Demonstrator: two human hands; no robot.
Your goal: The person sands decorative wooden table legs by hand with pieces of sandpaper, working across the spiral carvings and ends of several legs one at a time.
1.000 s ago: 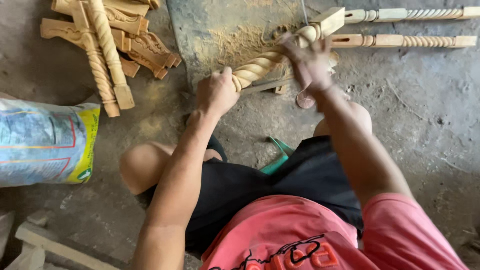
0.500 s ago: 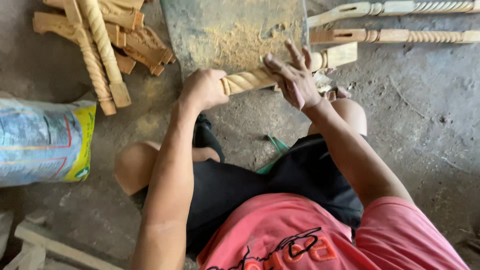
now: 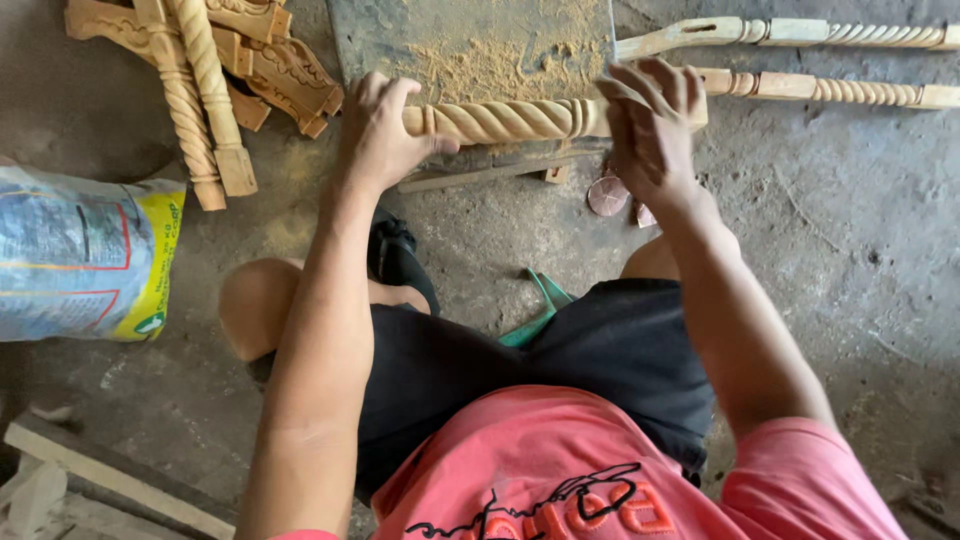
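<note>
We are mid-sanding: our left hand [image 3: 375, 130] clamps the twisted spindle [image 3: 510, 120] across the dusty slab [image 3: 480, 40], our right hand [image 3: 650, 125] rubs it, fingers loosely curled; next likely needs turning it

The person wears a coral-pink short-sleeved T-shirt [image 3: 560, 470] with dark printed lettering and a thin looping black line across the chest. The sleeves end above the elbows, so both forearms are bare, with no watch, band or glove showing. Below the shirt come black shorts [image 3: 590, 350] of a plain, matte cloth that stop above the knees; the knees are bare. The left hand [image 3: 378, 130] and the right hand [image 3: 650, 130] carry no rings that can be made out, and the fingers [image 3: 640, 85] are uncovered.
</note>
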